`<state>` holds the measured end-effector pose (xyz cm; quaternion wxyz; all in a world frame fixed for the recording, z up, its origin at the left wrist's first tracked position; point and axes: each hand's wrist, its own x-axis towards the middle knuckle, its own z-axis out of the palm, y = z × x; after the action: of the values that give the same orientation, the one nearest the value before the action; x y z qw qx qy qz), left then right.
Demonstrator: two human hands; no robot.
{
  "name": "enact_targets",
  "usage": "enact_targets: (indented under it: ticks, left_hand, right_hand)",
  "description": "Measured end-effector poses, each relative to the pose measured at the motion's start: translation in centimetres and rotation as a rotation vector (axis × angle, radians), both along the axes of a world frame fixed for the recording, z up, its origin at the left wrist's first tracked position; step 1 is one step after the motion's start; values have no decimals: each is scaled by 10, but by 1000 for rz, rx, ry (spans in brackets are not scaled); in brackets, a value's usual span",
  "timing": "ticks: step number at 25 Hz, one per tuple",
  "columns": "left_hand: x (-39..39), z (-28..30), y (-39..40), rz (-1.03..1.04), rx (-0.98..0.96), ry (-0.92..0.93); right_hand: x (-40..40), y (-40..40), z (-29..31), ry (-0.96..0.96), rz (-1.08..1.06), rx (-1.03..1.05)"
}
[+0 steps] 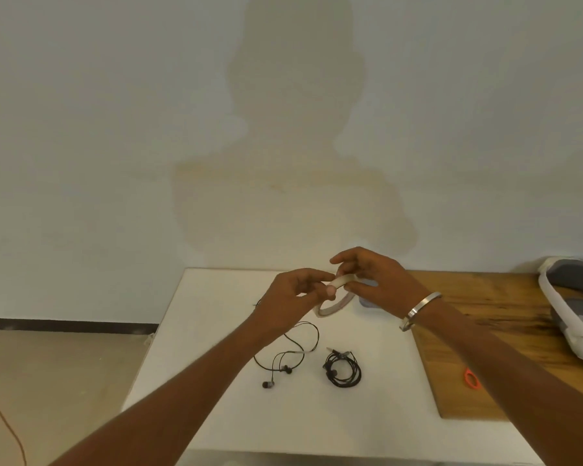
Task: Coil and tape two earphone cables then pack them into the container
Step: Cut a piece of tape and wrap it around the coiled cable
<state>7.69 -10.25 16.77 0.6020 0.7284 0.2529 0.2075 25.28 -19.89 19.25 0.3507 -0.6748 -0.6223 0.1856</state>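
While both hands work the tape roll [338, 294] above the white table [216, 297], one cable waits coiled.

The left hand [293, 297] pinches the roll's near edge; the right hand [371, 280] curls fingers round its far side, likely hunting the tape end. Nearer than the roll lie the coiled earphone [343, 368] and, just left, the loose earphone [288, 359]. The container is mostly hidden behind the right hand.

A wooden board [505, 331] lies along the right of the white table [216, 381]. A small orange loop [470, 379] rests near the board's front edge. A white-and-grey headset [566, 307] sits at its far right end. An orange cord [4, 422] trails across the floor [58, 368], lower left.
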Motion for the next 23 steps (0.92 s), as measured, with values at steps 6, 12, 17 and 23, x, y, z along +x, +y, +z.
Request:
enact_targets:
  ticks: [6,12,17,23]
  left_hand:
    - [-25,20,4,123,-35,-75]
    - [-36,30,2,191,5,-134]
    - [-42,26,1,223,20,-141]
    - [-46,23,3,132,-29,-54]
  right_hand:
    - [-29,11,19,-54,-26,122]
    - [-57,21,22,-74,-165,290]
    - [-67,26,20,-57,-200,309]
    - [-69,24,11,-133,-196,209]
